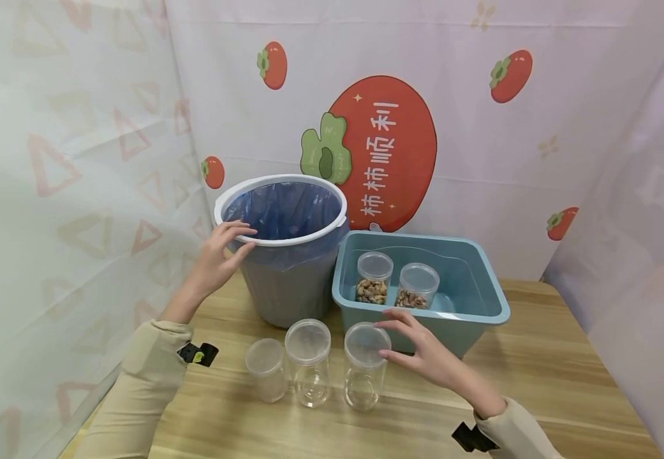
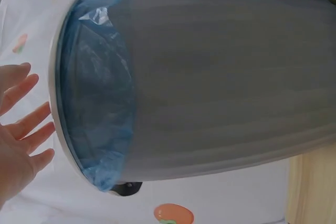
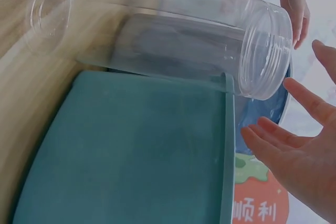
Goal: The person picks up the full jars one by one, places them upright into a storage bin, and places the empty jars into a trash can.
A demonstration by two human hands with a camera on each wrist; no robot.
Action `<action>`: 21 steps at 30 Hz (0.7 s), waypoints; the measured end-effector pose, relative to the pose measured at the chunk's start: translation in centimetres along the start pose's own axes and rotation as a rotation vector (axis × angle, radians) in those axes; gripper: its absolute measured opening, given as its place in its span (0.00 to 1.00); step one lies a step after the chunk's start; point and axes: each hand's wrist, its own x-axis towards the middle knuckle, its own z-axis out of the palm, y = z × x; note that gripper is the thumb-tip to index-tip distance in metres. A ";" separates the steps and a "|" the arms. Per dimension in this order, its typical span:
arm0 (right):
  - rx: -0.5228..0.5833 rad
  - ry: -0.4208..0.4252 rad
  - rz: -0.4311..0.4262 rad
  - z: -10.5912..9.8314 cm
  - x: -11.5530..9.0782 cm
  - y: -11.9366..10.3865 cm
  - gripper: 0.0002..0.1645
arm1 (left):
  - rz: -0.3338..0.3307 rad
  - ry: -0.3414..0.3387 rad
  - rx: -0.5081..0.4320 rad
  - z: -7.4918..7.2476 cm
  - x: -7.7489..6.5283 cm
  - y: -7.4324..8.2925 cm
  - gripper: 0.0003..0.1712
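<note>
My left hand (image 1: 215,256) hovers by the near left rim of a grey trash can (image 1: 286,290) with a blue liner (image 1: 282,207), its fingers spread and holding nothing. In the left wrist view the fingertips are beside the can's white rim (image 2: 54,77). My right hand (image 1: 432,354) is at the lid of the rightmost clear jar (image 1: 363,382), fingers apart, not gripping it. In the right wrist view a fingertip is close to that lid (image 3: 268,51); contact is hard to tell. Two more clear lidded jars, a tall one (image 1: 311,379) and a shorter one (image 1: 268,376), stand to its left.
A teal plastic bin (image 1: 464,274) stands right of the trash can. Inside it are two lidded jars of what look like shelled walnuts, one on the left (image 1: 372,290) and one on the right (image 1: 414,294). A printed cloth (image 1: 458,127) backs the wooden table (image 1: 550,357).
</note>
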 end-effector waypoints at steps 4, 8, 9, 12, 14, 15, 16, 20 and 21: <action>0.014 0.007 -0.004 0.6 -0.1 0.2 0.25 | -0.002 0.021 -0.004 0.1 -0.3 -0.6 0.12; 0.013 0.022 -0.032 1.2 -0.2 0.3 0.28 | 0.014 0.045 0.064 0.4 -0.5 -1.0 0.10; 0.013 0.025 -0.039 1.3 -0.2 0.3 0.29 | 0.017 0.052 0.084 0.5 -0.6 -1.1 0.10; 0.023 0.035 -0.053 1.8 -0.3 0.3 0.31 | 0.025 0.073 0.117 0.9 -0.8 -1.4 0.10; 0.027 0.042 -0.056 2.1 -0.4 0.4 0.31 | 0.031 0.096 0.114 1.1 -0.8 -1.5 0.09; 0.030 0.047 -0.060 2.3 -0.4 0.4 0.31 | 0.037 0.107 0.109 1.3 -0.8 -1.6 0.09; 0.031 0.054 -0.063 2.5 -0.4 0.4 0.32 | 0.042 0.117 0.103 1.4 -0.8 -1.7 0.09; 0.035 0.099 -0.087 3.2 -0.4 0.3 0.34 | 0.052 0.143 0.079 1.7 -0.8 -1.9 0.08; 0.036 0.113 -0.091 3.4 -0.3 0.3 0.35 | 0.051 0.144 0.075 1.7 -0.8 -1.9 0.08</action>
